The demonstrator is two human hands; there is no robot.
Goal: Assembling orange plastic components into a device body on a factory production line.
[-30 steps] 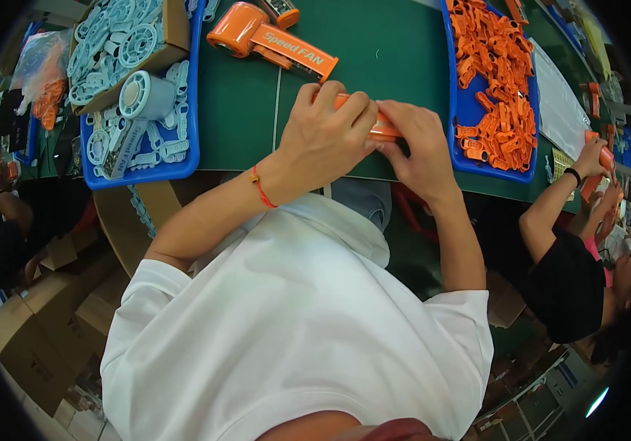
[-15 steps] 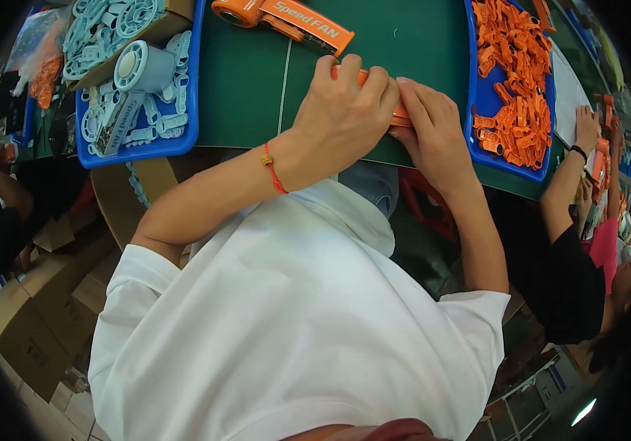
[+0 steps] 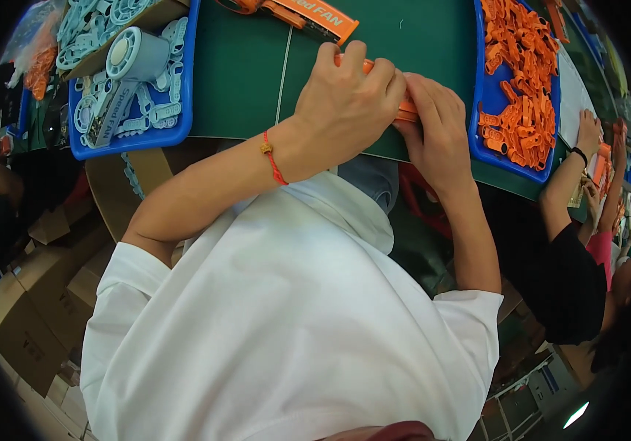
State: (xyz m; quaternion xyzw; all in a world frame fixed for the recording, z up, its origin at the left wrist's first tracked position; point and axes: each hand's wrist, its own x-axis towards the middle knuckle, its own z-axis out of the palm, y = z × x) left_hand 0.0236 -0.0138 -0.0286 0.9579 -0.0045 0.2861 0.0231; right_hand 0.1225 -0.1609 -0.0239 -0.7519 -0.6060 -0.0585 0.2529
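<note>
Near the table's front edge, my left hand (image 3: 348, 114) is closed over an orange plastic part (image 3: 407, 112), its back turned up and its fingers curled round the far side. My right hand (image 3: 437, 128) grips the right end of the same part between thumb and fingers. Most of the part is hidden, so its exact kind cannot be made out; only short orange stretches show between and beside my fingers. Just beyond my left hand lies an orange handheld fan (image 3: 315, 18) with light lettering, partly cut off by the upper rim.
On the left, a blue tray (image 3: 183, 125) holds light blue plastic parts and a light blue fan (image 3: 137, 55). A blue tray (image 3: 473, 143) of small orange parts stands on the right. Another person's arm (image 3: 562, 191) works farther right. Cardboard boxes (image 3: 29, 331) stand at lower left.
The whole view has shifted slightly, so the fan sits higher and more of it is cut off. Both hands keep their grip on the orange part, with small finger shifts.
</note>
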